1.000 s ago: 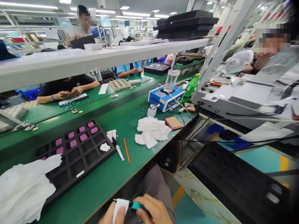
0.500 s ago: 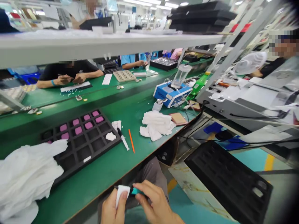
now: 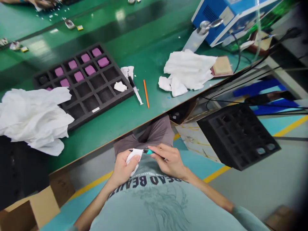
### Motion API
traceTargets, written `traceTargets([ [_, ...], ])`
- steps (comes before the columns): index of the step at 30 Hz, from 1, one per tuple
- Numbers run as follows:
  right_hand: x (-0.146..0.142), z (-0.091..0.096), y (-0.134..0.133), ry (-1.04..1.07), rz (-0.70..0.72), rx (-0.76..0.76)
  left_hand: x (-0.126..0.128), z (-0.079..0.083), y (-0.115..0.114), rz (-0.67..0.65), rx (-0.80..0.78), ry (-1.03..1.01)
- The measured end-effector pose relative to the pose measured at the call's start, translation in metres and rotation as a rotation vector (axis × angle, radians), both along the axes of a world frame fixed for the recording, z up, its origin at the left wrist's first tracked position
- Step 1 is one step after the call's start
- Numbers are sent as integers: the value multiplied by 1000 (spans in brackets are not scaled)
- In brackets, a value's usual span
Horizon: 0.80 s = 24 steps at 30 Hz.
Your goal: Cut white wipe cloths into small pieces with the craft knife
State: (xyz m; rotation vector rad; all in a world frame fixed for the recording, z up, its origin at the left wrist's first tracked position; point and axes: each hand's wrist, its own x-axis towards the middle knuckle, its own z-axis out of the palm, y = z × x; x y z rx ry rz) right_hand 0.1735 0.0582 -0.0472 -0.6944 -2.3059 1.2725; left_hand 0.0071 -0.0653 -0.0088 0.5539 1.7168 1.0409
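Observation:
Over my lap, my left hand (image 3: 124, 166) pinches a small folded white wipe (image 3: 133, 155) around the dark tip of a teal-handled tool (image 3: 147, 151). My right hand (image 3: 168, 160) grips the handle end of that tool from the right. Both hands are closed and sit just below the front edge of the green bench (image 3: 125, 109). On the bench lie a black foam tray (image 3: 96, 93) with several pink parts (image 3: 90, 69), a syringe (image 3: 135, 89) and an orange stick (image 3: 146, 93).
A heap of white cloths (image 3: 33, 112) covers the tray's left end; another pile (image 3: 187, 72) lies at the right by a blue device (image 3: 223, 16) and a pump bottle (image 3: 197, 38). A second black tray (image 3: 238, 134) sits on the floor at right. A cardboard box (image 3: 36, 205) stands at lower left.
The camera has tipped sharply down, so the co-workers and the shelf left the view and my shirt and arms show. My hands keep the same hold on wipe and tool.

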Motion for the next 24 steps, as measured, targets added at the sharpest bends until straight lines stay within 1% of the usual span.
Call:
traceTargets([
  [2,4,0,-1,-1,-17,3,-1,-2,-1,-19,-17,-73],
  [6,11,-2,-1,-54,-41,-21,-2,-5,0,-47,-37,-135],
  [8,12,-3,0,-54,-48,-21,-2,-6,3,-60,-44,-157],
  [13,12,-6,1,-14,-30,9,-1,-5,12,-144,-53,-221],
  [15,14,-5,2,27,-42,38,-2,-4,13,-155,-64,-218],
  [20,17,-6,2,122,-82,173,-4,-1,15,-213,-95,-278],
  [24,17,-7,2,176,-75,194,-3,0,19,-224,-74,-309],
])
